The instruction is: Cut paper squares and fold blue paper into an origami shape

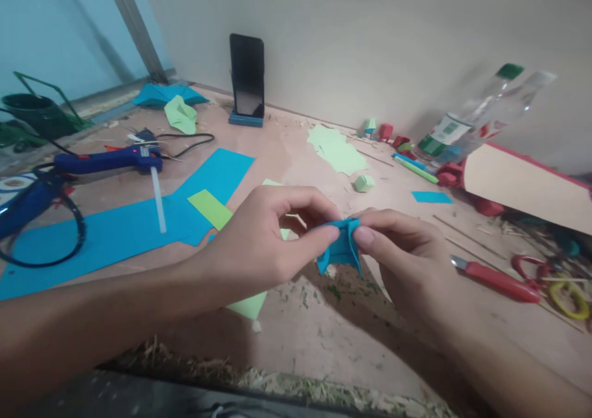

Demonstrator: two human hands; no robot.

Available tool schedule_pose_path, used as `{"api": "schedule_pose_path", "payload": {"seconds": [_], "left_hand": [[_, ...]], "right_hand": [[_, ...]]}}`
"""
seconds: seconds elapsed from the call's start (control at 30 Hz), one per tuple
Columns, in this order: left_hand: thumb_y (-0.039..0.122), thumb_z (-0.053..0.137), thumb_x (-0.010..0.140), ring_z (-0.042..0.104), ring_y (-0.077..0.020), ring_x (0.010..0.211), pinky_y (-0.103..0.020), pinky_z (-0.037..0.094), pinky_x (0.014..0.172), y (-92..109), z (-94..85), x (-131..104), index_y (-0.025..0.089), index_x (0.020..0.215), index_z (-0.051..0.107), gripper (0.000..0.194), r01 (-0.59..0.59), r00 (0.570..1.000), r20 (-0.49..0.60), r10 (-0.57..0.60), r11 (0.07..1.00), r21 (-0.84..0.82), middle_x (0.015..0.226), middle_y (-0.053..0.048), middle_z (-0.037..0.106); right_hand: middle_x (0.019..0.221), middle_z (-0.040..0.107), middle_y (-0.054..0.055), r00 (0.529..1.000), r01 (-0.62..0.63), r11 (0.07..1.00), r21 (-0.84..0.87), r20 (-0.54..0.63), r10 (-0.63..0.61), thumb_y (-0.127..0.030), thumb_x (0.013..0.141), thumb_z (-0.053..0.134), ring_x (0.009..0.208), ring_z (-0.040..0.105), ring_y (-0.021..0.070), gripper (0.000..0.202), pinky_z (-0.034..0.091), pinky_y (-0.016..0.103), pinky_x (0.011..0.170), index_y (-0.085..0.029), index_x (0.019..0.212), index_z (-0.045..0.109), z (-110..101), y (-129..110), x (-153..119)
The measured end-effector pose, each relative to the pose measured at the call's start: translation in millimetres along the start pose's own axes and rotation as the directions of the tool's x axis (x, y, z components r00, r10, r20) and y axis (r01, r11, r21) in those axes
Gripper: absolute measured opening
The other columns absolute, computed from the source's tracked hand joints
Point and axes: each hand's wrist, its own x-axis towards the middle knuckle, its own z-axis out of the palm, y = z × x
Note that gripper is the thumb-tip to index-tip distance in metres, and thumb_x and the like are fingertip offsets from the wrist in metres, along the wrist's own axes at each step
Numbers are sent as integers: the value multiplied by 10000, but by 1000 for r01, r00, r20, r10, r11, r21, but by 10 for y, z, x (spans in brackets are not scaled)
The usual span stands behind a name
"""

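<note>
Between my two hands, above the table, is a small piece of folded blue paper (341, 248) with flaps hanging down. My left hand (282, 233) pinches its left side between thumb and fingers. On the other side, my right hand (407, 251) grips the upper right corner the same way. Behind the left hand lies a light green paper strip (209, 208), resting on a large blue sheet (124, 227). A pale green paper piece (250, 305) shows below the left hand, partly covered by it.
A blue glue gun (108, 159) lies at left. Behind stands a phone (247, 76) on a holder. A small green folded block (364, 184) sits past my hands. To the right are a red-handled cutter (502, 280), yellow-and-red scissors (568, 299) and a plastic bottle (446, 131). Scraps litter the front edge.
</note>
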Motion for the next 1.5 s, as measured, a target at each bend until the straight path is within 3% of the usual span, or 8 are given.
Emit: {"api": "schedule_pose_path", "payload": {"seconds": [0.47, 0.9, 1.3, 1.5], "left_hand": [[90, 667, 882, 726, -109, 795, -192, 601, 721, 19, -16, -12, 197, 949, 785, 173, 15, 1000, 26, -15, 1000, -9, 899, 27, 789], [104, 693, 875, 741, -117, 782, -187, 606, 716, -1, 7, -16, 185, 924, 789, 134, -10, 999, -33, 11, 1000, 28, 865, 17, 799], [141, 704, 884, 741, -144, 754, -228, 618, 682, 18, 8, -18, 188, 927, 793, 109, 50, 999, 19, -51, 999, 12, 867, -6, 796], [95, 698, 885, 720, -116, 774, -197, 597, 711, 32, 13, -26, 175, 931, 790, 130, -17, 1000, 8, 17, 998, 60, 875, 5, 797]], "right_hand": [[923, 814, -32, 999, -36, 999, 17, -8, 36, -269, 927, 818, 840, 705, 113, 53, 577, 222, 802, -313, 944, 841, -23, -7, -12], [938, 812, -45, 999, -39, 999, 37, 31, 38, -239, 918, 825, 862, 719, 101, 97, 583, 198, 806, -326, 959, 832, -19, -5, 6], [922, 797, -37, 998, -62, 995, 80, 10, 62, -205, 915, 818, 833, 701, 116, 101, 584, 223, 774, -303, 933, 817, -21, 2, -4], [911, 784, -34, 998, -60, 995, 82, 22, 59, -206, 901, 830, 829, 690, 115, 97, 582, 216, 762, -299, 920, 809, -6, -13, -8]]}}
